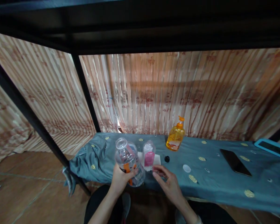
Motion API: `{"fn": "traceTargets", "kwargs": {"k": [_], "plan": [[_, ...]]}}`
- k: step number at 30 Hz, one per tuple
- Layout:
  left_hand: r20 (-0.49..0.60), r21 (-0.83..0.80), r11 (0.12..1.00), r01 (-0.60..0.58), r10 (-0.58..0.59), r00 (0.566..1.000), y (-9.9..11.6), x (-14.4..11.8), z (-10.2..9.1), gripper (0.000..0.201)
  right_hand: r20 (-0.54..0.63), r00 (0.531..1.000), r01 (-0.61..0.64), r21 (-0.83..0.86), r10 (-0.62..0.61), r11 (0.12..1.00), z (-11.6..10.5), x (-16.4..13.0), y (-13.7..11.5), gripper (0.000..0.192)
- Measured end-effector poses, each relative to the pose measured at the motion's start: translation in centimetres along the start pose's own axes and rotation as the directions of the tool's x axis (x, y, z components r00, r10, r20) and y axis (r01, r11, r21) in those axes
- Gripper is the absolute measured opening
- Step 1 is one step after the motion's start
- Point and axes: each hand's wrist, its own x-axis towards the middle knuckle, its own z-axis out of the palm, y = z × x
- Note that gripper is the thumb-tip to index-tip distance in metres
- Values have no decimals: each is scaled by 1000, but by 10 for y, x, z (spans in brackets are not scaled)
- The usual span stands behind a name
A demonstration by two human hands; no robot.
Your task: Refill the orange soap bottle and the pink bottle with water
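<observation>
My left hand (pixel 120 179) grips a clear plastic bottle (pixel 128 161) with an orange label, tilted and with no cap on, above the near edge of a bed with a blue-grey sheet (pixel 214 180). My right hand (pixel 167 180) hovers just right of it, fingers curled with the tips pinched together; whether something small sits between them I cannot tell. A small clear bottle with a pink label (pixel 148 158) stands upright on a white tissue (pixel 157 160) just behind my hands.
An orange pump bottle (pixel 175 136) stands further back. A black cap (pixel 167 159) and a white cap (pixel 186 168) lie on the sheet. A dark phone (pixel 235 162) and a blue-cased device (pixel 272 147) lie at the right. Black bed-frame posts (pixel 85 90) rise at left, striped curtain behind.
</observation>
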Motion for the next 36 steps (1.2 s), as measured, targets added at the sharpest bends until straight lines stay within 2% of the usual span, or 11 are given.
{"fn": "traceTargets", "kwargs": {"k": [4, 9, 14, 16, 17, 19, 21, 23, 26, 30, 36], "plan": [[169, -195, 981, 21, 12, 985, 17, -14, 24, 44, 134, 984, -155, 332, 116, 931, -5, -5, 0, 44], [274, -384, 920, 81, 29, 961, 19, -20, 65, 45, 351, 895, -442, 626, 274, 643, -16, -13, 8, 64], [439, -319, 938, 132, 23, 898, 13, -20, 98, 44, 278, 889, -437, 752, 365, 493, -28, -16, 7, 48], [433, -331, 943, 42, 112, 894, 9, -13, 101, 53, 226, 883, -416, 783, 412, 462, -36, -14, 5, 44], [381, -346, 937, -39, 178, 907, 7, -7, 99, 65, 200, 878, -404, 797, 435, 449, -41, -13, 4, 42], [225, -323, 921, -218, 298, 928, 0, 11, 91, 86, 150, 869, -374, 824, 472, 426, -52, -11, 1, 41], [119, -183, 919, -349, 373, 920, -10, 33, 81, 84, 100, 859, -337, 849, 503, 406, -63, -10, -2, 46], [64, -29, 915, -401, 402, 913, -23, 55, 73, 87, 49, 850, -292, 873, 525, 391, -74, -9, -2, 50], [105, 129, 925, -357, 345, 933, -47, 79, 74, 99, -39, 833, -224, 889, 552, 401, -89, -11, 2, 43], [187, 143, 939, -312, 284, 940, -70, 86, 88, 98, -136, 811, -180, 867, 569, 465, -101, -17, 7, 37], [184, 167, 973, -162, 131, 974, -73, 80, 96, 82, -185, 787, -223, 804, 588, 551, -101, -26, 10, 35]]}}
